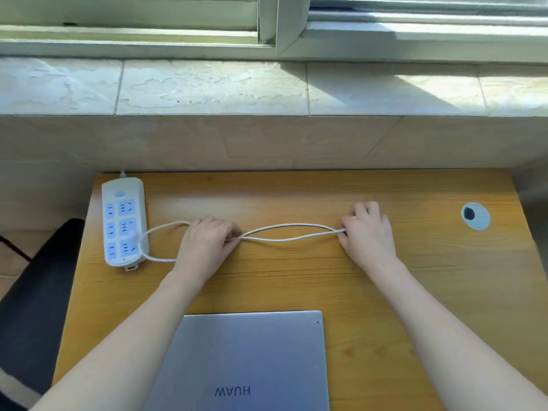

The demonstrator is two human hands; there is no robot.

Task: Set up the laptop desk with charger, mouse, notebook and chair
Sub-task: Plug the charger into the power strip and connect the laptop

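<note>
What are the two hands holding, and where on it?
Both pinch the white charger cable: left hand where its strands cross, right hand at the doubled strands' right end.

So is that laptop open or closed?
Closed. The laptop lies flat on the desk, lid down, its logo facing up; no screen or keyboard shows.

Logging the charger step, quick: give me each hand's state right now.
Left hand: pinching the white cable near its doubled middle.
Right hand: gripping the same cable at its folded end.
</note>
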